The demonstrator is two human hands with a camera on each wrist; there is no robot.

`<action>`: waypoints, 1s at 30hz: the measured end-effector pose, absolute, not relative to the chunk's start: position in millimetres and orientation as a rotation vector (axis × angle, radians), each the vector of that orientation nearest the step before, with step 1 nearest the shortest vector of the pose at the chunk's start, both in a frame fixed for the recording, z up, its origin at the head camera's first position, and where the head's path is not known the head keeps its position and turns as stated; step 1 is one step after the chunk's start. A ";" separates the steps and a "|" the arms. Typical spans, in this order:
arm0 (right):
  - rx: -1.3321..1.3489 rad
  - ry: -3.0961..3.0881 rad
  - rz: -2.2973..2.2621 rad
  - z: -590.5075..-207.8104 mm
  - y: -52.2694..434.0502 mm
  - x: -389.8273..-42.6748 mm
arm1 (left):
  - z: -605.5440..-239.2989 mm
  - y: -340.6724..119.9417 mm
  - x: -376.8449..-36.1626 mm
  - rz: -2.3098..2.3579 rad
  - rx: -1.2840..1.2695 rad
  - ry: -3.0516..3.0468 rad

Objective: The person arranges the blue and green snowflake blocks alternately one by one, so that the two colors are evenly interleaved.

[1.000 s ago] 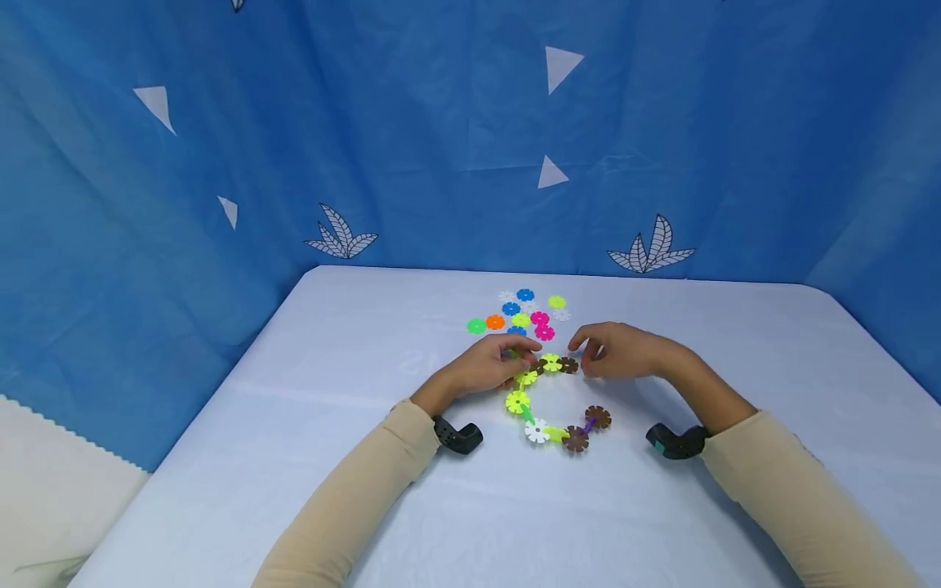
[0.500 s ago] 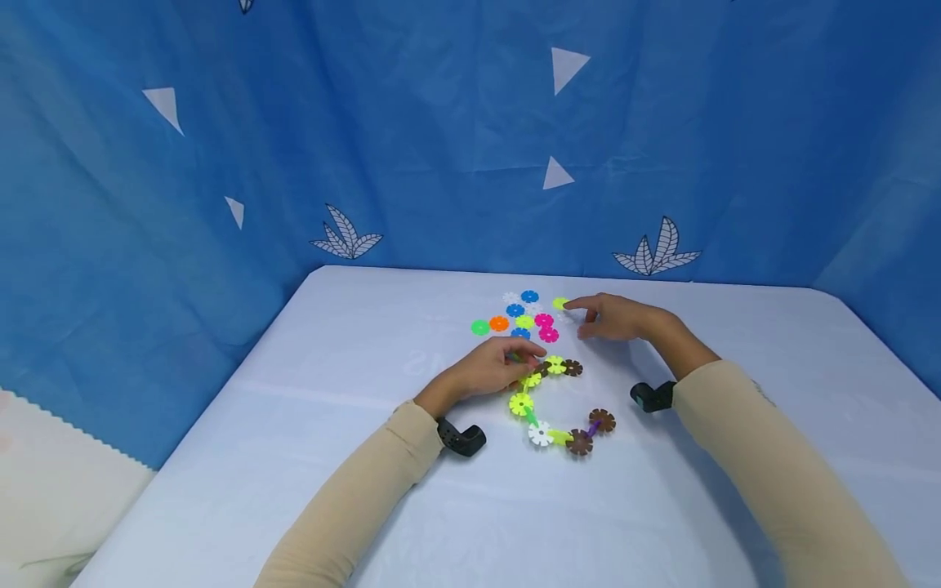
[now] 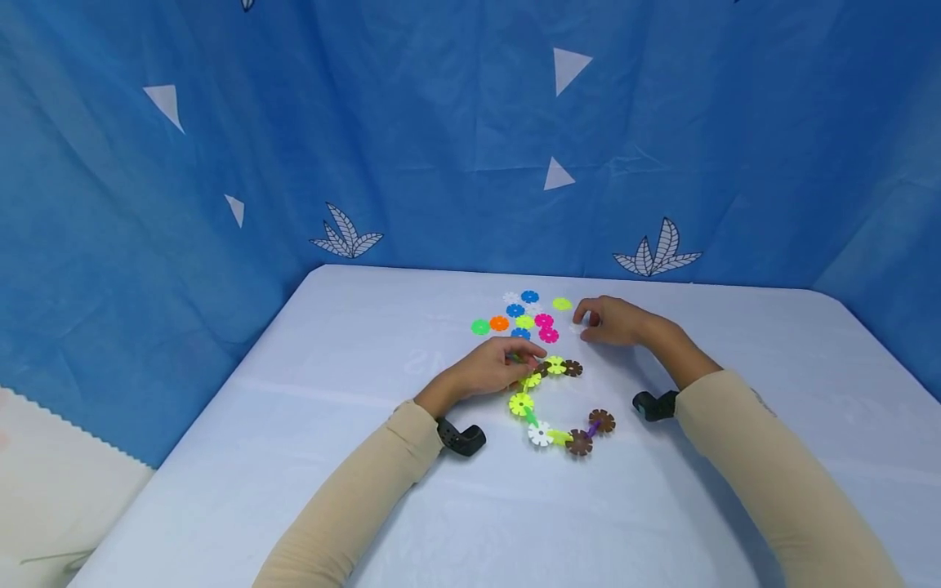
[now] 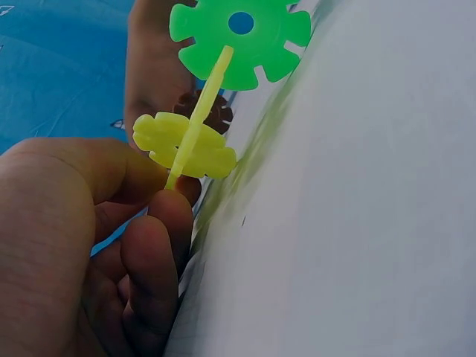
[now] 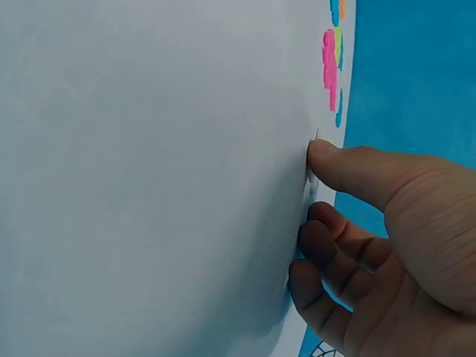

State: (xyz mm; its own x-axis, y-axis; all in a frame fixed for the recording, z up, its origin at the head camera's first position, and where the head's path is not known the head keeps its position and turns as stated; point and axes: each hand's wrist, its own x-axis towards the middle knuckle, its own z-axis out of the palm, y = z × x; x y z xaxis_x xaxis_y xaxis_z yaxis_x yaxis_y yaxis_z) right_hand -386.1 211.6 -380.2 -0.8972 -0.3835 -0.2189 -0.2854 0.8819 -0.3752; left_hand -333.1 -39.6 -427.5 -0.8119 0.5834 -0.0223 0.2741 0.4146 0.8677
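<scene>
Right hand [image 3: 617,320] up from the chain [image 3: 521,404]
It now pinches a white disc [image 5: 313,186], right of centre; left hand [image 3: 485,367] still grips the chain below centre.

Blue backdrop [image 3: 441,122] behind white table [image 3: 470,523]; pale patch [image 3: 59,482] lower left, perhaps cloth.

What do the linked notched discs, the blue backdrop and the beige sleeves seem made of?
Linked notched discs: likely smooth, thin plastic; the yellow ones look translucent up close. Blue backdrop: fabric or plastic sheeting, faintly glossy, hanging in soft folds; I can't tell which. Beige sleeves: probably matte cloth, wrinkled.
</scene>
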 end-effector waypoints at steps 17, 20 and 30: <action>-0.509 2.772 -0.597 -382.2 216.5 -364.9 | -427.5 -41.7 -335.0 1.275 0.805 2.431; -0.545 2.799 -0.598 -383.7 216.6 -359.6 | -427.5 -42.7 -334.4 1.272 0.810 2.436; -0.548 2.866 -0.660 -390.4 220.9 -346.4 | -426.7 -43.4 -335.0 1.232 0.808 2.470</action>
